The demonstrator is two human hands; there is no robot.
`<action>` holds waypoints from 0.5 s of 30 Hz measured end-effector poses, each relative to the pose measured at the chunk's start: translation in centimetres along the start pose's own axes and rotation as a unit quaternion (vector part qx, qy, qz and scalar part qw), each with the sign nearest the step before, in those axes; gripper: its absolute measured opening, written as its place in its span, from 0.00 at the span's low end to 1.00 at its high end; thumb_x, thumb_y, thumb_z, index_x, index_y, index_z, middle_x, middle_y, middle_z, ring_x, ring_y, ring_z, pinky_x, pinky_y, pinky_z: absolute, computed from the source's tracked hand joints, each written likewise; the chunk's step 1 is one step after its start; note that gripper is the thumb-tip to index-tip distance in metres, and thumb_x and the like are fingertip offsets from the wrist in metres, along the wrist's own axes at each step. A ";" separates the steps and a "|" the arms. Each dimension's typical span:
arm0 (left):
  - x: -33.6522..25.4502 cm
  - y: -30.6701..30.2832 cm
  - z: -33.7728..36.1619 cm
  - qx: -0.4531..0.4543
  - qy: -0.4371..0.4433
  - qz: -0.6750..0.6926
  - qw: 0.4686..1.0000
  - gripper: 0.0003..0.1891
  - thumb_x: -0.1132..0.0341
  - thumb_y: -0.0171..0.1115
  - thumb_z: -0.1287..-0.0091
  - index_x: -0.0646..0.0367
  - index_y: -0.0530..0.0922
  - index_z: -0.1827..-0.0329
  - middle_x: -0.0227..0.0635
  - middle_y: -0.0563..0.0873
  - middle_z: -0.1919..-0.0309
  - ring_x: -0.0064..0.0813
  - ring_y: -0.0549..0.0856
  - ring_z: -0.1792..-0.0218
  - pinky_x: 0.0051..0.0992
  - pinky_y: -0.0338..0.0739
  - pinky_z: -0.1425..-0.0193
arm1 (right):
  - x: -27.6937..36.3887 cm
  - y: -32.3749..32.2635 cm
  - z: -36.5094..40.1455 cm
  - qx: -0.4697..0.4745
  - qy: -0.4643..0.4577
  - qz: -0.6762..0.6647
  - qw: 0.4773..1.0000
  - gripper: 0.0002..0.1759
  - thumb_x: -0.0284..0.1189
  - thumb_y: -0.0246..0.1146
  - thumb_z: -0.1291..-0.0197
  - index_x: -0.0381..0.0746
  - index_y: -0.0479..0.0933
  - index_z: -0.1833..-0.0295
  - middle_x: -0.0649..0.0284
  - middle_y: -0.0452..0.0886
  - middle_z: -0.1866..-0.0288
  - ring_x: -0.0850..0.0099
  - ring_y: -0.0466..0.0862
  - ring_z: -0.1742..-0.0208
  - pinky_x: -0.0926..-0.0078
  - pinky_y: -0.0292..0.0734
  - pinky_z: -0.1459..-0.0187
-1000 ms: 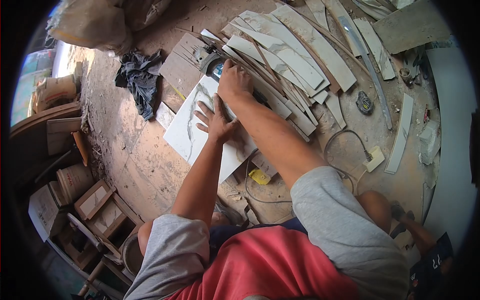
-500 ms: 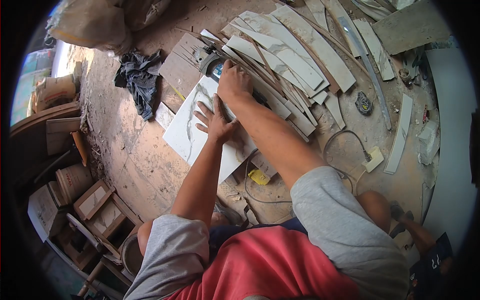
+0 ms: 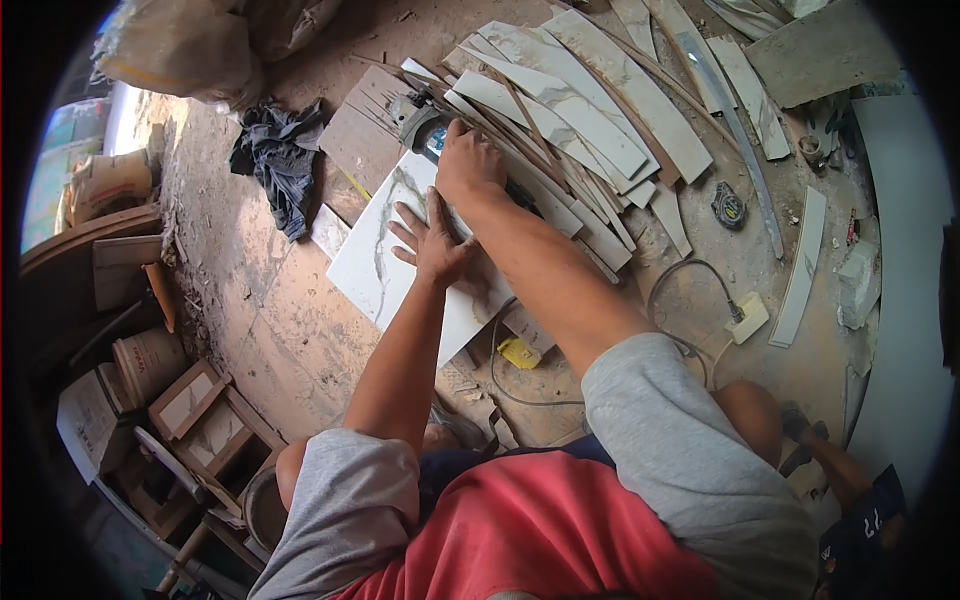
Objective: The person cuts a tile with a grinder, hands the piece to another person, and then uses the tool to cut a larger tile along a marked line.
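A white tile with grey veins lies at an angle on the floor, in front of my body. My left hand rests flat on it with the fingers spread. Just beyond, at the tile's far corner, my right hand is wrapped round a power tool with a round metal guard. My hand and forearm hide most of the tool's body. Under the tool's front is a scored grey-brown board.
Cut tile strips lie piled beyond my right hand. To the right are a tape measure, a metal straightedge and a socket block with a cable. A dark cloth lies left. Another person's leg shows lower right.
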State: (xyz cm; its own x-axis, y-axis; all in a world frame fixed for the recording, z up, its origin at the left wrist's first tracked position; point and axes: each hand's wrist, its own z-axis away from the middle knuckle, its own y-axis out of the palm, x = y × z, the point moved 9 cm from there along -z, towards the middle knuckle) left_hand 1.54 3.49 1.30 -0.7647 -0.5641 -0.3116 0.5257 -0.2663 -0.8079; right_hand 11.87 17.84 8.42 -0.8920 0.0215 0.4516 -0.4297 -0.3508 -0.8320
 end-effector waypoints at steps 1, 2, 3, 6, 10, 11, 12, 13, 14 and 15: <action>0.0 0.0 0.0 0.000 0.000 0.000 1.000 0.66 0.35 0.77 0.57 0.28 0.41 0.17 0.56 0.25 0.20 0.69 0.24 0.23 0.75 0.29 0.31 | 0.0 0.0 0.0 0.003 -0.002 0.000 1.000 0.31 0.34 0.68 0.41 0.32 0.64 0.38 0.42 0.78 0.43 0.49 0.84 0.43 0.59 0.82 0.44; 0.0 0.0 0.0 0.000 0.001 -0.001 1.000 0.66 0.35 0.77 0.58 0.28 0.41 0.17 0.56 0.25 0.20 0.69 0.24 0.23 0.75 0.29 0.31 | 0.0 0.0 0.1 0.004 -0.002 0.000 1.000 0.31 0.34 0.68 0.41 0.32 0.64 0.38 0.42 0.78 0.43 0.49 0.84 0.43 0.59 0.82 0.44; 0.0 0.0 0.0 -0.001 0.002 -0.001 1.000 0.67 0.35 0.77 0.58 0.28 0.42 0.17 0.56 0.25 0.20 0.69 0.24 0.23 0.75 0.29 0.31 | 0.0 0.0 0.0 0.003 -0.001 0.002 1.000 0.31 0.34 0.68 0.41 0.32 0.64 0.37 0.42 0.78 0.43 0.49 0.84 0.42 0.59 0.82 0.44; 0.0 0.0 0.0 0.000 0.002 -0.003 1.000 0.67 0.35 0.77 0.58 0.29 0.41 0.17 0.56 0.25 0.20 0.69 0.24 0.23 0.75 0.29 0.31 | 0.1 -0.2 0.1 0.005 -0.002 0.003 1.000 0.31 0.34 0.68 0.41 0.32 0.64 0.37 0.42 0.78 0.42 0.49 0.84 0.42 0.59 0.82 0.44; 0.0 0.0 0.1 -0.003 0.006 0.001 1.000 0.67 0.34 0.77 0.58 0.29 0.41 0.17 0.56 0.25 0.20 0.69 0.24 0.23 0.75 0.29 0.31 | 0.1 -0.2 0.1 0.007 -0.001 0.005 1.000 0.32 0.35 0.68 0.41 0.32 0.64 0.37 0.42 0.77 0.42 0.49 0.84 0.42 0.59 0.82 0.43; -0.1 -0.1 0.1 -0.002 0.007 0.002 1.000 0.67 0.34 0.77 0.58 0.29 0.41 0.17 0.57 0.25 0.20 0.69 0.24 0.23 0.75 0.29 0.31 | 0.0 -0.1 0.0 0.007 -0.001 0.005 1.000 0.32 0.35 0.68 0.41 0.32 0.64 0.37 0.42 0.77 0.42 0.49 0.84 0.42 0.59 0.82 0.43; -0.1 0.0 0.1 -0.002 0.008 0.002 1.000 0.67 0.34 0.76 0.58 0.29 0.41 0.17 0.57 0.25 0.20 0.69 0.24 0.23 0.75 0.29 0.31 | 0.0 0.0 0.0 0.004 0.002 0.003 1.000 0.32 0.34 0.68 0.41 0.32 0.64 0.37 0.42 0.77 0.42 0.50 0.84 0.42 0.59 0.82 0.43; -0.1 0.0 0.1 -0.002 0.008 0.002 1.000 0.67 0.34 0.76 0.58 0.29 0.41 0.17 0.57 0.25 0.20 0.69 0.24 0.23 0.75 0.29 0.31 | -0.1 0.1 -0.1 0.001 0.004 0.000 1.000 0.31 0.34 0.68 0.40 0.32 0.64 0.37 0.42 0.77 0.42 0.50 0.84 0.42 0.59 0.81 0.43; -0.2 -0.1 0.1 -0.002 0.009 0.003 1.000 0.67 0.34 0.76 0.58 0.29 0.41 0.17 0.57 0.25 0.20 0.70 0.24 0.23 0.76 0.29 0.31 | 0.0 -0.1 -0.1 0.001 0.003 0.000 1.000 0.31 0.34 0.68 0.40 0.32 0.64 0.37 0.42 0.77 0.42 0.50 0.84 0.42 0.59 0.81 0.43; -0.1 -0.1 0.1 -0.001 0.009 0.003 1.000 0.66 0.34 0.76 0.57 0.29 0.41 0.17 0.57 0.25 0.20 0.70 0.25 0.23 0.76 0.29 0.31 | 0.1 -0.3 0.1 0.003 0.002 0.000 1.000 0.31 0.33 0.67 0.40 0.32 0.64 0.37 0.43 0.78 0.42 0.50 0.84 0.42 0.59 0.82 0.43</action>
State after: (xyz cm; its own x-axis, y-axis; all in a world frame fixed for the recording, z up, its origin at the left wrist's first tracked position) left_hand 1.64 3.48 1.45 -0.7687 -0.5510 -0.3248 0.5289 -0.2621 -0.8072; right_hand 11.94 17.84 8.69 -0.8928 0.0240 0.4498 -0.4280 -0.3564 -0.8305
